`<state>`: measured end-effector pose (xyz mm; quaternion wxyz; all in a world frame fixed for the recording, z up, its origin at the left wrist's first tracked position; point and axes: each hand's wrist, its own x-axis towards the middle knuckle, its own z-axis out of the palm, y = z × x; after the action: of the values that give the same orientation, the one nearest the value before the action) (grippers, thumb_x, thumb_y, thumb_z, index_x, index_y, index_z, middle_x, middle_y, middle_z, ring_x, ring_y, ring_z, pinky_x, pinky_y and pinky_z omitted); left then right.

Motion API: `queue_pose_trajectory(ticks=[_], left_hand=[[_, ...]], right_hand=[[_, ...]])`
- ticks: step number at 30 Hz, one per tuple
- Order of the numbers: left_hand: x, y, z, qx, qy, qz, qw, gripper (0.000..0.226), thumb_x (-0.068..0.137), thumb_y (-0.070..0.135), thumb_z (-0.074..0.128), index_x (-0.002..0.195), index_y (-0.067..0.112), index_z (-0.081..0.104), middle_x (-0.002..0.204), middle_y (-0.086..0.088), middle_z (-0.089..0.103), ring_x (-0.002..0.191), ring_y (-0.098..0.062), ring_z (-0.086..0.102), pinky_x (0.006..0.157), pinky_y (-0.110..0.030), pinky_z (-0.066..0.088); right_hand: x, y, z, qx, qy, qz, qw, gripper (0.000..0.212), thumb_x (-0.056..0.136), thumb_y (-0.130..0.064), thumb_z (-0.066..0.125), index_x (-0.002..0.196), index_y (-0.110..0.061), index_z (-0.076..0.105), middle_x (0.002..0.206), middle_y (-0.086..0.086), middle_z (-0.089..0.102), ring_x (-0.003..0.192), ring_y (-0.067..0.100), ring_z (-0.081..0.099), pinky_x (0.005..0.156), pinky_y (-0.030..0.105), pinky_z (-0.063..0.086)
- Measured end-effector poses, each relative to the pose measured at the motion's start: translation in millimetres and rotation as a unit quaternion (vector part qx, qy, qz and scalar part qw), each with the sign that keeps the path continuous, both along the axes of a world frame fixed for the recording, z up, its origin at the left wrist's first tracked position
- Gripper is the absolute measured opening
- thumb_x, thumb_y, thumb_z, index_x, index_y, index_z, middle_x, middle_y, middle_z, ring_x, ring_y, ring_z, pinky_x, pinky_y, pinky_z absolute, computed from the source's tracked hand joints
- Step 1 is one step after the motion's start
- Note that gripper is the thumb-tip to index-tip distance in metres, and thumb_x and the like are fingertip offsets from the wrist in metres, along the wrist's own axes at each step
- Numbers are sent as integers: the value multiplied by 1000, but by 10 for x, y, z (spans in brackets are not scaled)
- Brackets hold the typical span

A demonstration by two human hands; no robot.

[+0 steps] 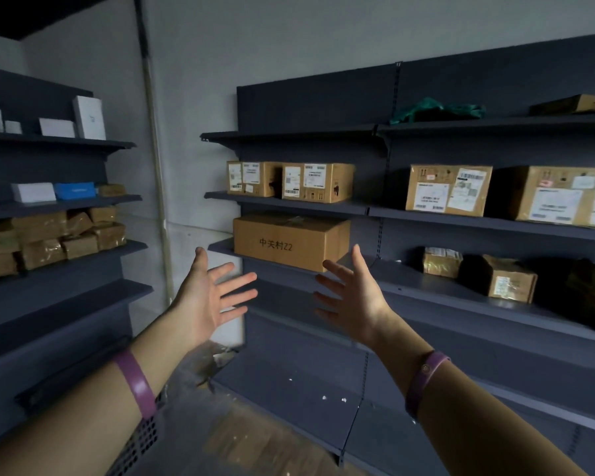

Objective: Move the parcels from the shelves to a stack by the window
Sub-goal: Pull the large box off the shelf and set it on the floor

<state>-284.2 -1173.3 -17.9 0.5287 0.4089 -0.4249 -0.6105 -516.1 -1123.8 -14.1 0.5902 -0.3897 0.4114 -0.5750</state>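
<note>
A wide brown cardboard parcel (pixel 291 241) with black print lies on the third shelf (pixel 443 290) of the dark shelving ahead. My left hand (pixel 208 295) and my right hand (pixel 352 297) are raised in front of it, palms facing each other, fingers spread, holding nothing. Both hands are short of the parcel and slightly below it. On the shelf above stand two labelled parcels (pixel 291 182) at the left and two larger labelled parcels (pixel 449 190) further right. Smaller taped parcels (pixel 510 281) sit on the third shelf to the right.
A second dark shelving unit (pixel 59 201) on the left carries white and blue boxes and several taped brown packets (pixel 49 240). A green bag (pixel 437 109) and a flat box lie on the top right shelf. A pipe (pixel 155 166) runs down the corner wall.
</note>
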Motion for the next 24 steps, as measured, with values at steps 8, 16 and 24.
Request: queue_pose_trajectory(ticks=[8, 16, 24], left_hand=[[-268, -1014, -33, 7, 1, -12, 1000, 79, 92, 75, 15, 145, 23, 42, 107, -7, 75, 102, -29, 69, 84, -44, 50], [-201, -2331, -129, -1, 12, -39, 999, 75, 94, 72, 17, 144, 22, 44, 118, -9, 71, 108, -31, 66, 97, -48, 46], [165, -3834, -62, 8, 33, -29, 999, 75, 94, 72, 18, 143, 21, 45, 120, -10, 70, 107, -32, 66, 104, -51, 43]], right_hand=[[-192, -1001, -92, 2, -1, 0, 1000, 75, 94, -72, 29, 148, -22, 46, 154, 9, 44, 142, 38, 38, 113, 53, 32], [-13, -2321, -190, 5, 24, -21, 999, 73, 95, -70, 30, 147, -21, 47, 153, 10, 45, 140, 38, 41, 110, 52, 35], [435, -3885, -115, 14, -9, -10, 1000, 74, 93, -73, 32, 143, -22, 51, 149, 9, 49, 137, 37, 44, 115, 56, 34]])
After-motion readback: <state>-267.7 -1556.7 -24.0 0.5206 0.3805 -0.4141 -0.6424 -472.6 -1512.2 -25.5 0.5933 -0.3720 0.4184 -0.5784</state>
